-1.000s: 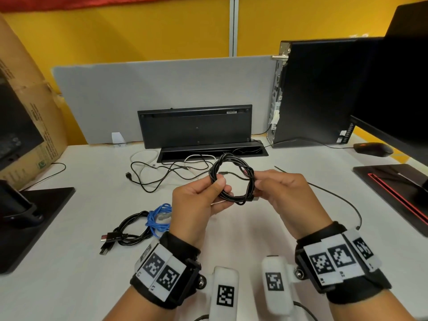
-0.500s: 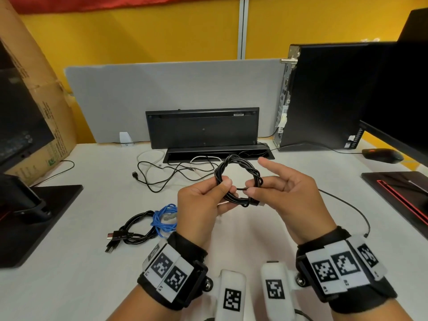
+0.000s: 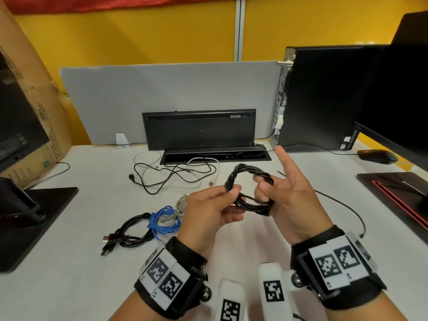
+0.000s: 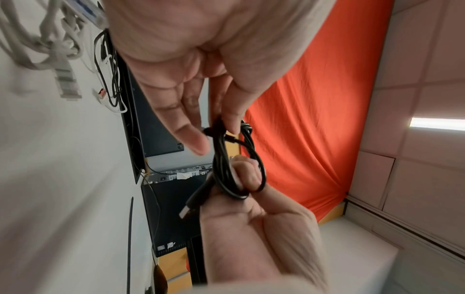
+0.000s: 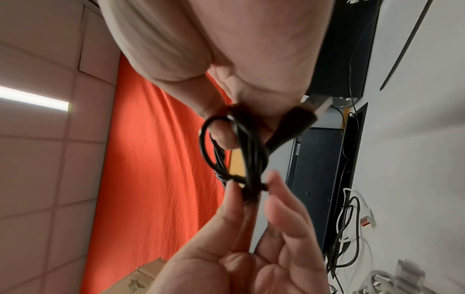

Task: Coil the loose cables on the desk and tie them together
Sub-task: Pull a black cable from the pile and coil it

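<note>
Black coil held above the desk in front of the keyboard, left hand pinching one side, right hand gripping the other with its plug sticking out; wrap looks nearly done, next: tuck plug through, cinch.

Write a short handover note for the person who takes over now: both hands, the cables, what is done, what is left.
Left hand: pinches the black coil at its left side.
Right hand: thumb and curled fingers grip the coil's right side; index finger straight.
Coil: held above the desk, plug sticking out.
Done: bundles of black cable, blue cable and grey cable lie at the left.
Left: loose cables near the keyboard.
</note>
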### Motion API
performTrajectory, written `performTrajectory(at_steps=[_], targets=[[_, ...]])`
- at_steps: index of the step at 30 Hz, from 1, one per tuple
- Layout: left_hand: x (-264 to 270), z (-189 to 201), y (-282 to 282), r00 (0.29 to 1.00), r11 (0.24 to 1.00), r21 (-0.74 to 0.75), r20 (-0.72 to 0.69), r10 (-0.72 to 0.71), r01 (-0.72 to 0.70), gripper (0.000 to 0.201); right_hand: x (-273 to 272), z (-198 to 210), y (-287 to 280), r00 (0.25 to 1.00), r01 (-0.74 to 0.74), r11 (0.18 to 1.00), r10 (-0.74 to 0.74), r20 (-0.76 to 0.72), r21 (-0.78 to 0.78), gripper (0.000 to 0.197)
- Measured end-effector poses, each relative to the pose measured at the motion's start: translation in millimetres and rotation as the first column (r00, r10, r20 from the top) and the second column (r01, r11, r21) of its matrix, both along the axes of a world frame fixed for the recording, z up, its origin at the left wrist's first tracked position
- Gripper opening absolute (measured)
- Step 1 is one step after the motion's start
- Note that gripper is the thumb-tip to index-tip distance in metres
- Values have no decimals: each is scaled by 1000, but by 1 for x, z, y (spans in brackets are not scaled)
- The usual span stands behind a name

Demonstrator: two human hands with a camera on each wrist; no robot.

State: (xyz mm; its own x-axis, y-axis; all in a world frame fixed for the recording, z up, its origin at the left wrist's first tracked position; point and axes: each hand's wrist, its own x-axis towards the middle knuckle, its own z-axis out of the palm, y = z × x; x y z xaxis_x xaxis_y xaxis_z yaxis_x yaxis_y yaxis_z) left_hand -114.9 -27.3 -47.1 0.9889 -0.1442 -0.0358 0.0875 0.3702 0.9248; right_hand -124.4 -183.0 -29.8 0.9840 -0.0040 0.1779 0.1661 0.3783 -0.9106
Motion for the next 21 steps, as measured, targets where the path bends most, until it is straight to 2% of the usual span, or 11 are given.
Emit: performTrajectory(at_steps=[2, 5, 8, 11, 17, 21], targets=[[0, -2, -1, 1000, 1000, 5, 3, 3, -3, 13, -1, 1, 3, 1000, -18, 998, 18, 11, -57, 87], [1, -4, 1, 1000, 1000, -1, -5, 14, -14, 14, -2, 2, 2, 996, -64, 974, 76, 45, -217, 102], [2, -5, 4, 999, 999, -5, -20, 35, -35, 15, -3, 5, -1, 984, -100, 914, 148, 95, -393, 113], [3, -5, 7, 998, 999, 7, -19, 52, -52, 14, -2, 7, -2, 981, -72, 837, 159, 115, -542, 119], [4, -2, 11, 997, 997, 4, -32, 73, -73, 13, 1, 2, -2, 970, 50, 697, 138, 203, -715, 118], [4, 0, 16, 993, 994, -43, -67, 96, -99, 14, 7, -6, -3, 974, 113, 587, 95, 206, -802, 108]])
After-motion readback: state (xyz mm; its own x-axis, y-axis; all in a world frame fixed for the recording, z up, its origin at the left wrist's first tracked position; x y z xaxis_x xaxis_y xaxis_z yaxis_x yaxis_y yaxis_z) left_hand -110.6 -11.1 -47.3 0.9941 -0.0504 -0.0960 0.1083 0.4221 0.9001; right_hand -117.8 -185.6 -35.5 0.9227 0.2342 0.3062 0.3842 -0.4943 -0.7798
